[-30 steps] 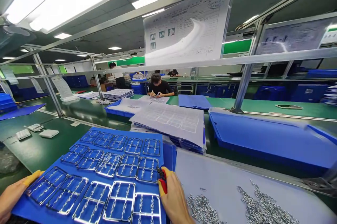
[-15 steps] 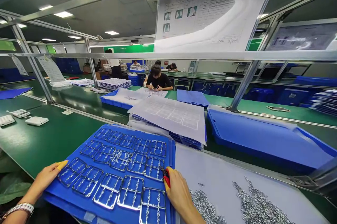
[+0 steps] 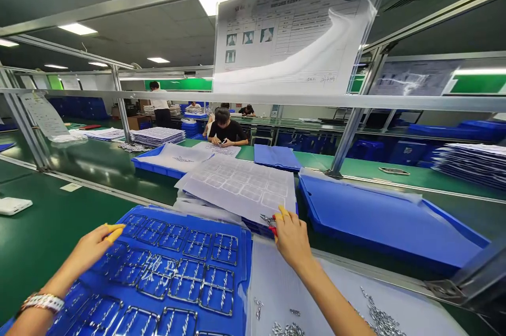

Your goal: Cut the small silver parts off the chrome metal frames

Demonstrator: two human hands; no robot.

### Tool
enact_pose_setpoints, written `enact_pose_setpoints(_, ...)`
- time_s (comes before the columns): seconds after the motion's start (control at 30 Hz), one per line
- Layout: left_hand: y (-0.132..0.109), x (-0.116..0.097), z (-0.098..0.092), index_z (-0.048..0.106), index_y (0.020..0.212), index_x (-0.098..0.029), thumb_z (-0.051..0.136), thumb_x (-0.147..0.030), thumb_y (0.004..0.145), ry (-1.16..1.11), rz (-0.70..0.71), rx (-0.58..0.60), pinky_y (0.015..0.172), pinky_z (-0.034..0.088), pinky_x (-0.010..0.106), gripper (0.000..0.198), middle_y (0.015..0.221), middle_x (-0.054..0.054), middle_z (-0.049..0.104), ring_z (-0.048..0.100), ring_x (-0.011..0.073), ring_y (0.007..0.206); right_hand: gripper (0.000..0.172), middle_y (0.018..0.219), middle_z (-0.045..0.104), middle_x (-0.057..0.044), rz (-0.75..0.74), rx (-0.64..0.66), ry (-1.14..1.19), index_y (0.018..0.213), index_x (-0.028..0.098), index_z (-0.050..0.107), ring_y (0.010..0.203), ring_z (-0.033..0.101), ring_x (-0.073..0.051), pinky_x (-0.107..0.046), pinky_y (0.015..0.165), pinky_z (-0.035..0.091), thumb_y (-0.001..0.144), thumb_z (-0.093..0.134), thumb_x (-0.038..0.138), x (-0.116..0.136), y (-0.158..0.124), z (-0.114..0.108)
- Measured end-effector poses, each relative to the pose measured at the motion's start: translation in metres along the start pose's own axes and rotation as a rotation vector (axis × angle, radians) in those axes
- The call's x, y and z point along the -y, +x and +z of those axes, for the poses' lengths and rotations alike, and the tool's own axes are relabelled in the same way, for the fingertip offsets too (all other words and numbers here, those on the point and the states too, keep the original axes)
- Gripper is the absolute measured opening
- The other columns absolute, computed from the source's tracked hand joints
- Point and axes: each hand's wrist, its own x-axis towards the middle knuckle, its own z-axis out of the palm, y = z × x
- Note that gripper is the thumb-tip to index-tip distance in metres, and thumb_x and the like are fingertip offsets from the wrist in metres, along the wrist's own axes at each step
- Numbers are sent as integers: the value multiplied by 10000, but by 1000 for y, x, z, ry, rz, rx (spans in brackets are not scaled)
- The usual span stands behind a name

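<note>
My left hand (image 3: 93,246), yellow covers on its fingertips, is over the left part of a blue sheet (image 3: 244,265). Its thumb and finger reach forward slightly apart, and I see nothing between them. Rows of shiny metal frames with script lettering (image 3: 185,279) lie on that sheet. My right hand (image 3: 292,236), also with yellow fingertips, is closed on small red-handled nippers (image 3: 269,220), their jaws pointing left. Those fingers are at the front right corner of a stack of white sheets (image 3: 237,180), where faint frame outlines show; whether they grip the top sheet I cannot tell.
Small loose metal pieces (image 3: 379,309) lie on white paper (image 3: 328,278) at the right. A blue tray (image 3: 379,215) stands behind it. Metal posts (image 3: 351,136) and a rail (image 3: 253,99) cross ahead. A person (image 3: 223,128) works opposite.
My right hand has left the blue sheet's right edge and moved up to the white stack with the nippers. My left hand has moved off the blue sheet's left edge. The view has shifted.
</note>
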Motion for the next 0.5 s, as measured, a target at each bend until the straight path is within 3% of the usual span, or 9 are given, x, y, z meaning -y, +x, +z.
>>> enact_pose_setpoints(0.1,0,-73,43,725,1026,-213,605,-472,705,-275,123,278,723,478,309,429,877,32,717,625,228,750,287,975,662,-128,45,23,17,1042,140,580,939,585,-272,-347,736,378,772,545,48,-9,29,2)
enact_pose_setpoints(0.17,-3,-113,71,731,993,-174,660,-474,707,-483,83,454,667,447,279,421,744,33,691,586,194,677,271,933,657,-115,73,4,37,1056,137,569,905,598,-258,-325,693,369,792,553,77,-15,44,-2)
enact_pose_setpoints(0.23,-4,-144,97,733,933,-148,725,-441,671,-671,9,582,614,424,254,393,785,51,701,570,165,641,252,949,649,-111,86,-23,63,1064,142,559,907,600,-249,-313,673,363,815,546,108,-21,58,-12)
enact_pose_setpoints(0.3,-3,-165,120,718,907,-132,728,-453,677,-764,-36,642,581,425,244,395,836,75,708,571,146,605,256,953,644,-106,93,-55,90,1076,145,550,901,599,-244,-312,669,365,822,532,119,-28,69,-26)
enact_pose_setpoints(0.37,0,-180,140,672,1030,-146,658,-529,734,-857,-78,688,588,460,260,484,951,107,704,609,153,620,292,970,639,-103,91,-93,118,1103,147,536,907,593,-246,-319,681,375,814,519,116,-35,76,-40)
enact_pose_setpoints(0.5,6,-204,165,486,1266,-175,450,-663,820,-1131,-169,761,621,541,374,662,1128,189,645,690,259,766,379,1029,631,-88,68,-168,166,1142,162,509,975,571,-242,-326,751,403,769,505,97,-51,61,-66)
